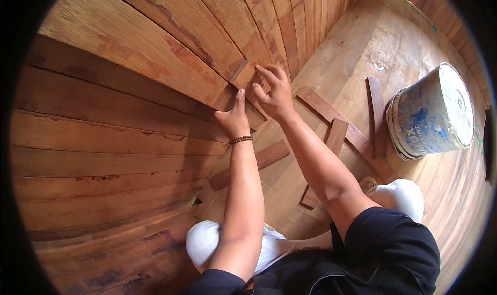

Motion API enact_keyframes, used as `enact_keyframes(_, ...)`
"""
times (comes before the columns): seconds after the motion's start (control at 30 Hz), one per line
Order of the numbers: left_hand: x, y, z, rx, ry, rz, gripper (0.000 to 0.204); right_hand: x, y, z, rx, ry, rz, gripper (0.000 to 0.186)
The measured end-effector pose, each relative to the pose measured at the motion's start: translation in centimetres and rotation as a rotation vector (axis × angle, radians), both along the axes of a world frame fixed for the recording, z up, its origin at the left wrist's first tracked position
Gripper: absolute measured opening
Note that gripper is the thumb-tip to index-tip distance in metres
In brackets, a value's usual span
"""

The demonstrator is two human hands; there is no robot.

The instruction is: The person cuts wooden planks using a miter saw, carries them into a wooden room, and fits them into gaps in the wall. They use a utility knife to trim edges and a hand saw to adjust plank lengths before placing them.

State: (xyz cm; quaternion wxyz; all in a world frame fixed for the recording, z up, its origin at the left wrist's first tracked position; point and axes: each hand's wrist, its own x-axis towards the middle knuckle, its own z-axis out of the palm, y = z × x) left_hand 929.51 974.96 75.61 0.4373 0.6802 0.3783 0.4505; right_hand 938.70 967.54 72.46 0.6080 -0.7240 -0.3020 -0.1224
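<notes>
The left hand (234, 120) is set at the end of a wide plank (129, 39) in the wood wall (103, 155); its thumb is raised and its other fingers are mostly hidden, so a grasp cannot be confirmed. The plank is located at upper left, its end near both hands. The right hand (273, 94) is placed just beyond that end, with thumb and index finger apart and the index fingertip near the wood; whether anything is gripped cannot be told. A beaded bracelet (240, 139) is worn on the left wrist. On the floor (357, 41), to the right of the hands, a long strip (323, 107) and a dark strip (377, 114) are laid. A smeared white-and-blue bucket (427, 116) is positioned beside the dark strip.
</notes>
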Motion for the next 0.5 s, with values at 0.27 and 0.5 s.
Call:
enact_keyframes(0.27, 0.2, 0.9, -1.4, -0.044, 0.073, 0.039, 0.065, 6.4, 0.8, 5.8, 0.375, 0.105, -0.503, 0.046)
enact_keyframes(0.5, 0.0, 2.5, -2.9, 0.083, 0.032, -0.093, 0.05, 5.7, 6.9, 5.6, 0.368, 0.049, -0.51, 0.061)
